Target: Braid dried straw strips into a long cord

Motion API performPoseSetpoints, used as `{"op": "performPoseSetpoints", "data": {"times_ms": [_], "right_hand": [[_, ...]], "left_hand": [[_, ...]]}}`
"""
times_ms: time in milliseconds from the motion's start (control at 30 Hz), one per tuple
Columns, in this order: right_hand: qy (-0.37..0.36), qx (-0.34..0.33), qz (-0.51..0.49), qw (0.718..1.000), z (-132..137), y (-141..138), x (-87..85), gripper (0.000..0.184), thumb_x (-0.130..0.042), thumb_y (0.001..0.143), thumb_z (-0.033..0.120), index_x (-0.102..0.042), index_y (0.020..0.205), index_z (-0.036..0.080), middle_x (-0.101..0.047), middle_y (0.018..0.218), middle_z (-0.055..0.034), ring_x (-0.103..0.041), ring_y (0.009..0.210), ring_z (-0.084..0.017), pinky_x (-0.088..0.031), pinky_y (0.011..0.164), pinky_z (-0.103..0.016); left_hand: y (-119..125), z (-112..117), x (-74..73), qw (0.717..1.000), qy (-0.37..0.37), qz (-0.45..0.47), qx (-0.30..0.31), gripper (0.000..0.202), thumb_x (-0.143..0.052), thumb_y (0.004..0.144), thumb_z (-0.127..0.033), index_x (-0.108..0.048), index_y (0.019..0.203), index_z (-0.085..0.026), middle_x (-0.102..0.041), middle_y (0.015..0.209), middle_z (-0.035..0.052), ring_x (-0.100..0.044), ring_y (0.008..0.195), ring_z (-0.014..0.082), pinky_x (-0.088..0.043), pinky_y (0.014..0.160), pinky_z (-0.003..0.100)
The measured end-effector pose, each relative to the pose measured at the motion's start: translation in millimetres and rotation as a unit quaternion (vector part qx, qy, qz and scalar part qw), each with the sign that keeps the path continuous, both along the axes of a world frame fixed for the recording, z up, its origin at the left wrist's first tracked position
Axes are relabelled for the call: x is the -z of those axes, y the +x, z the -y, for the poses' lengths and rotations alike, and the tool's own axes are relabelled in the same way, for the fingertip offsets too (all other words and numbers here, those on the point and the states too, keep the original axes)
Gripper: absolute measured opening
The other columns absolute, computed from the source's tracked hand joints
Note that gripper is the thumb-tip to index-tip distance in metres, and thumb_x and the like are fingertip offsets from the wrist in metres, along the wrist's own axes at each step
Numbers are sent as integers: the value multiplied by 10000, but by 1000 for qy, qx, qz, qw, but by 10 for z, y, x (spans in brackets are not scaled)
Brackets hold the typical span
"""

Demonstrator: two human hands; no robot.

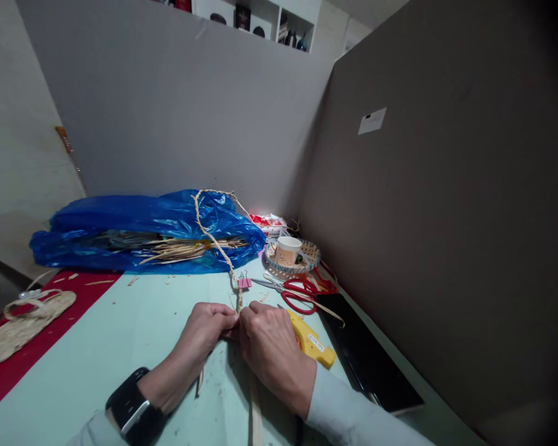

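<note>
The left hand [205, 329] and the right hand [272, 347] meet at the middle of the pale green table [121, 347]. Both are curled nearly closed, fingertips pinching the near end of a braided straw cord [212, 234], probably to keep its loose strands tight. The cord runs away from them past a pink binder clip [244, 283] (seemingly clamped on against unravelling) and loops over the blue plastic bag [121, 223]. Red scissors [300, 296] and a yellow glue gun [314, 344] lie just beside the right hand, handy.
</note>
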State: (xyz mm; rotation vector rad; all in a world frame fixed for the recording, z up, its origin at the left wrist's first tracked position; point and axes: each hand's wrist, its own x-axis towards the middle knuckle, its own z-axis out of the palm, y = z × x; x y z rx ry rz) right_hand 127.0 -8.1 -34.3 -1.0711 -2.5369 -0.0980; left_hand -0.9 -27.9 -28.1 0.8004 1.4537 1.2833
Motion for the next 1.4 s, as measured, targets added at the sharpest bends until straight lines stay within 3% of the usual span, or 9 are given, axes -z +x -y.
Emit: {"op": "performPoseSetpoints", "data": {"times_ms": [233,500,600,700,833,1067,1133,1300,1400], "right_hand": [[61,-38,138,988,103,-70,18,170,-498,804,-5,-613,886,90,-595,806,-106,-562,710,-227,-347,518,-327],[138,-61,154,976,291,-51,-32,253,-494,765,-17,-629,975,27,-575,829,-125,-540,728,-235,-413,531,-326],[73,-77,87,991,239,12,-67,213,-550,840,152,-637,1017,70,-608,891,-123,-561,793,-245,-419,614,-335],[-74,-74,-27,994,70,106,-184,287,-500,915,384,-671,941,155,-637,811,-71,-564,719,-188,-375,623,-288],[-189,-52,-161,967,-210,174,-275,370,-417,963,301,-668,736,151,-651,722,-37,-529,663,-124,-324,623,-248],[-492,-118,-230,831,-392,28,-34,244,-505,881,262,-611,717,116,-587,639,-13,-506,565,-104,-363,543,-204],[-500,-107,-232,828,-400,5,-1,232,-482,875,227,-619,722,119,-575,625,-8,-483,521,-94,-352,520,-207],[-379,-91,-218,895,-433,25,10,233,-508,813,158,-621,611,132,-514,543,25,-441,558,-89,-299,541,-210],[-382,-87,-223,893,-446,17,42,245,-513,814,170,-643,611,126,-522,529,26,-435,546,-89,-294,535,-212]], "left_hand": [[-29,-12,43,1000,-11,-3,6,44,-649,441,-172,-655,463,-134,-568,418,-25,-417,423,72,-253,427,192],[-104,-9,97,999,5,16,31,244,-705,526,-361,-628,483,-133,-393,335,-90,-166,331,10,-51,382,199],[-122,-10,94,999,5,27,24,246,-738,501,-349,-650,528,-121,-515,402,-45,-279,350,18,-117,373,175],[-125,-2,75,999,-4,35,16,216,-759,475,-303,-654,529,-121,-544,408,-33,-417,387,50,-231,387,160],[-118,30,36,998,-27,47,25,201,-764,524,-294,-689,615,-131,-675,525,22,-575,488,106,-391,473,180],[-140,18,19,996,-5,14,88,186,-752,553,-305,-690,598,-135,-680,493,16,-599,498,135,-433,541,221],[-146,11,28,996,2,-21,84,191,-737,567,-313,-699,600,-129,-688,519,15,-587,511,122,-418,537,208],[-109,29,33,996,3,-61,61,206,-710,568,-334,-690,603,-132,-656,508,-7,-544,482,115,-396,496,210],[-70,54,35,996,2,-82,44,196,-692,580,-333,-673,597,-139,-624,458,-18,-528,459,116,-381,483,209]]}}
